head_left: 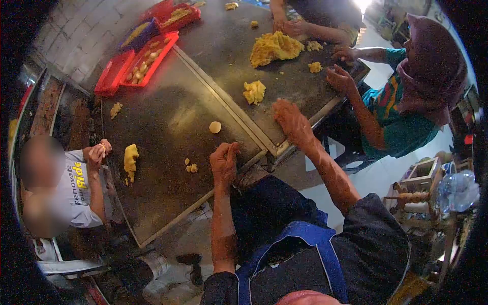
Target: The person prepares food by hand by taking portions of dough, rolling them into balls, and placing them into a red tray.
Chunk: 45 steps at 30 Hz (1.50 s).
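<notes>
My left hand (224, 161) is closed at the near edge of the metal tabletop (173, 122). Whatever its curled fingers hold, if anything, is hidden. Just beyond it lies a small round pale dough piece (215, 127), and a few dough bits (191, 166) sit to its left. Palm down and fingers extended, my right hand (294, 122) rests over the right-hand table section, near its edge. A yellow dough lump (253, 92) lies a little beyond and to the left of it, apart from the fingers.
A big dough mound (277, 48) lies farther back. Red trays (150, 61), one with shaped dough pieces, stand at the far left. Another dough lump (130, 161) is by a person (84, 185) on the left. Other people work at the right, one in a headscarf (432, 71).
</notes>
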Each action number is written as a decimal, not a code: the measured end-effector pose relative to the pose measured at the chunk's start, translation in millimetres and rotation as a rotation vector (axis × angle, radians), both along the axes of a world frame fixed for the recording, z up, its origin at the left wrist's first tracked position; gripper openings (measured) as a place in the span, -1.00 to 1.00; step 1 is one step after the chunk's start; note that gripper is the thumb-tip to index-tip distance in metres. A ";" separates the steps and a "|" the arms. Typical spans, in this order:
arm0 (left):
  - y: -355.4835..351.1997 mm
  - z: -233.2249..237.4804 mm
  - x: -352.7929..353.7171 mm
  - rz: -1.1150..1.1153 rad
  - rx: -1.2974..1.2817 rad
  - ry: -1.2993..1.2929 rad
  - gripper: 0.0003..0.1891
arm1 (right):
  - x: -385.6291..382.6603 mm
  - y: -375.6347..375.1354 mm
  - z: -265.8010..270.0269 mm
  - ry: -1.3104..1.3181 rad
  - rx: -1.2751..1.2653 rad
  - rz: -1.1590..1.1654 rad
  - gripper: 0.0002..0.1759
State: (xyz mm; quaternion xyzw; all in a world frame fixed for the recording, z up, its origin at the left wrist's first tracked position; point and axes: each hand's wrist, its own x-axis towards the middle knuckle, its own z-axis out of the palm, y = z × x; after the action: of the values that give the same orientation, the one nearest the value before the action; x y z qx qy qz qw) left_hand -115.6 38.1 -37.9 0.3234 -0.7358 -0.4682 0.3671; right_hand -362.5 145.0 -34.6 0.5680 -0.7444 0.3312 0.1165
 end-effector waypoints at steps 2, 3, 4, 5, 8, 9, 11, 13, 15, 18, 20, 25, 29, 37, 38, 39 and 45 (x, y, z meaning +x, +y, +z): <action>4.8 7.5 -1.3 0.009 0.056 0.015 -0.62 | 2.2 4.1 6.6 0.274 -0.121 -0.032 -0.66; 4.2 7.3 -1.9 0.006 0.056 0.018 -0.62 | 0.5 7.2 10.3 0.034 0.005 -0.022 -0.65; 2.6 7.1 -1.4 -0.010 0.074 0.012 -0.61 | -0.5 8.9 15.7 -0.207 0.130 -0.012 -0.64; 1.3 6.7 -0.5 -0.028 0.091 0.004 -0.60 | -2.1 6.7 21.6 -0.205 0.129 -0.014 -0.64; -1.9 3.4 -1.0 -0.031 -0.006 0.009 -0.60 | -9.3 -13.6 38.2 -0.257 0.255 -0.056 -0.69; -2.4 3.0 -0.4 -0.031 -0.009 0.010 -0.60 | -10.4 -21.4 39.8 -0.313 0.188 0.003 -0.73; -0.2 6.5 0.8 -0.020 0.055 -0.016 -0.58 | -7.3 -37.9 26.4 -0.369 0.119 0.061 -0.76; 4.4 3.6 0.3 0.006 0.005 -0.002 -0.56 | -9.1 -55.1 -7.9 0.037 -0.042 0.177 -0.81; 4.1 5.0 -6.0 0.027 -0.049 0.030 -0.55 | -7.6 -51.3 -4.9 0.016 -0.002 0.151 -0.80; 2.3 8.4 -0.8 -0.038 0.097 0.052 -0.57 | -0.9 -40.3 -10.5 0.019 -0.054 0.152 -0.79; -1.0 9.2 -1.2 -0.028 0.103 -0.010 -0.62 | 2.8 -37.7 -8.5 0.097 -0.262 0.182 -0.77; 6.4 22.7 0.7 -0.035 -0.004 -0.047 -0.69 | -1.7 -32.1 3.1 -0.073 0.072 0.151 -0.72; 2.6 13.5 -2.7 -0.014 -0.246 -0.090 -0.76 | -9.3 -40.4 17.7 0.008 0.398 0.166 -0.67; 6.3 15.3 5.0 -0.132 0.138 0.095 -0.70 | -13.7 -9.8 -6.0 -0.215 0.049 0.055 -0.71; 6.3 18.0 5.3 -0.098 0.152 0.065 -0.66 | -12.7 -11.9 -7.7 -0.212 -0.046 0.029 -0.73; 4.7 21.4 5.3 -0.097 0.145 0.066 -0.66 | -14.6 -11.6 -8.9 -0.210 -0.053 0.031 -0.73; -5.9 6.3 1.7 -0.116 -0.367 -0.019 -0.66 | -17.8 -8.7 -20.0 -0.283 -0.040 0.076 -0.74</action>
State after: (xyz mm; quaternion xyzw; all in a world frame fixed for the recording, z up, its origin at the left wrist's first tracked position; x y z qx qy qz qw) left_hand -113.9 32.2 -31.6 0.2124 -0.8296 -0.3434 0.3856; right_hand -380.3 136.3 -54.6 0.5409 -0.7246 0.4270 0.0093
